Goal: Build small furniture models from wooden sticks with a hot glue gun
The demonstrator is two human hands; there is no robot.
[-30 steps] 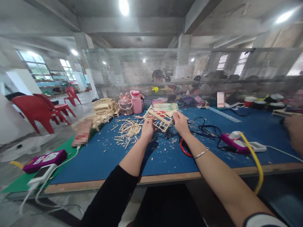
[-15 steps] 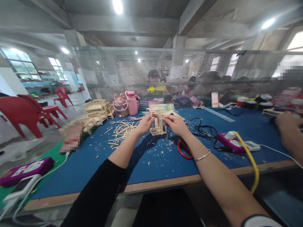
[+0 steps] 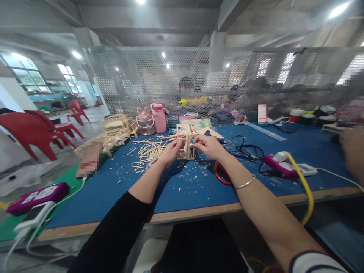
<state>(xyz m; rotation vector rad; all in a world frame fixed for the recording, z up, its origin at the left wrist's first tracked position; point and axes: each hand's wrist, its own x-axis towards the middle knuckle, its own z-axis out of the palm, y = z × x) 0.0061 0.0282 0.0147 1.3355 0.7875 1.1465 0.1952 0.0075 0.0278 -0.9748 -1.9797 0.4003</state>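
Both my hands hold a small frame of thin wooden sticks (image 3: 186, 142) upright above the blue table mat (image 3: 182, 189). My left hand (image 3: 170, 151) pinches its left side. My right hand (image 3: 209, 146) pinches its right side, with a silver bangle on that wrist. A heap of loose wooden sticks (image 3: 148, 151) lies on the mat just left of my left hand. Red-handled cutters (image 3: 220, 174) lie below my right wrist.
Finished stick frames (image 3: 118, 127) are stacked at the back left beside two pink bottles (image 3: 153, 119). A purple glue gun (image 3: 280, 165) with a yellow cable and black cords lies to the right. Another person's hand (image 3: 352, 151) is at the far right. Red chairs stand left.
The stick frame was turned from lying tilted in my hands to standing upright, and both hands shifted their pinch on it.
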